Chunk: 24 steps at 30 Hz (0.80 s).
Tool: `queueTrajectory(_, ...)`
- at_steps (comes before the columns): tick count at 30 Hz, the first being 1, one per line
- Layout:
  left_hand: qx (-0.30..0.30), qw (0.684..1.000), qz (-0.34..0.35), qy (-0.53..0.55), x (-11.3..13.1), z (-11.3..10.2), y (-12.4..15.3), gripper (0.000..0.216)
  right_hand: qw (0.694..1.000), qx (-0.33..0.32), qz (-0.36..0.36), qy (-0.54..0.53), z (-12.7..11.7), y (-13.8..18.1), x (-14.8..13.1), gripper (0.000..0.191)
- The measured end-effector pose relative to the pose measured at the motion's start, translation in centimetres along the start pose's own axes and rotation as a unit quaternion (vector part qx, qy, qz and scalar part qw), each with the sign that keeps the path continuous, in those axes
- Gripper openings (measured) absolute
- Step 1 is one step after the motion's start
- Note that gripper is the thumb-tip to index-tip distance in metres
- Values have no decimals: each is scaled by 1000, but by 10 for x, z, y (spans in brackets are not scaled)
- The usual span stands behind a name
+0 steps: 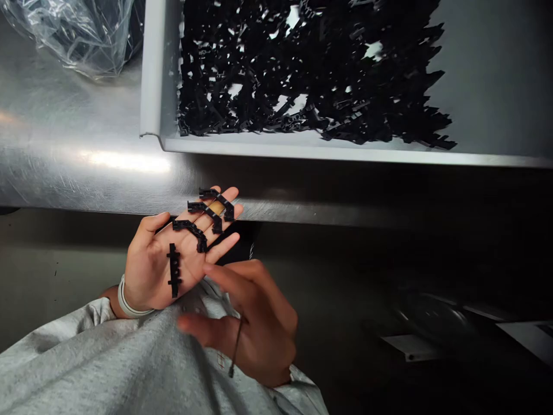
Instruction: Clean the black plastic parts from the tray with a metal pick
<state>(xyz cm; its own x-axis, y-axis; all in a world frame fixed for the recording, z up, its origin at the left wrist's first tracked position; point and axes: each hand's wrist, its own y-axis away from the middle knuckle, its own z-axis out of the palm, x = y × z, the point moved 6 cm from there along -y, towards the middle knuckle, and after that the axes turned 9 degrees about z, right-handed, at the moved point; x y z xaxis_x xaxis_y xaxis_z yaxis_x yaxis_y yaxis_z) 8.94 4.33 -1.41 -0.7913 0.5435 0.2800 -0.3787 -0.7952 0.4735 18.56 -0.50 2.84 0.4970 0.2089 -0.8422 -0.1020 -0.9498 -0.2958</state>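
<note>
My left hand (159, 265) lies palm up with its fingers stretched out, below the front edge of the metal table. Three bent black plastic parts (190, 228) rest in a row across its fingers and upper palm. One straight-looking black part (174, 270) with small side stubs lies on the palm near the thumb. A yellowish band or patch (216, 207) shows on a finger. My right hand (254, 323) hovers just beside the palm, thumb and forefinger apart, with nothing visible between them. A thin dark strand (235, 349) with a thicker tip crosses it; whether it is held, I cannot tell.
A white tray (159, 75) on the metal table (86, 132) is heaped with black plastic parts (276, 75). Clear plastic wrapping (86, 34) lies left of it. Right of my right hand, dim pale flat pieces (410, 347) show lower down.
</note>
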Motion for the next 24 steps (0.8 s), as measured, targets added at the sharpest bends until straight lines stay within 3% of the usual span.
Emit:
queueTrajectory(3,16,1000,14,-2,2,-2,0,64,999,-36,-23,30,10,3,-10,36)
queueTrajectory(9,72,995,66,-17,4,-7,-3,64,996,-81,38,7,20,6,-4,14)
queueTrajectory(16,87,993,73,-19,0,-12,-4,61,997,-18,39,65,21,13,-3,8)
queueTrajectory(24,31,998,51,25,-3,-5,-2,61,990,35,-56,128,23,21,-10,23)
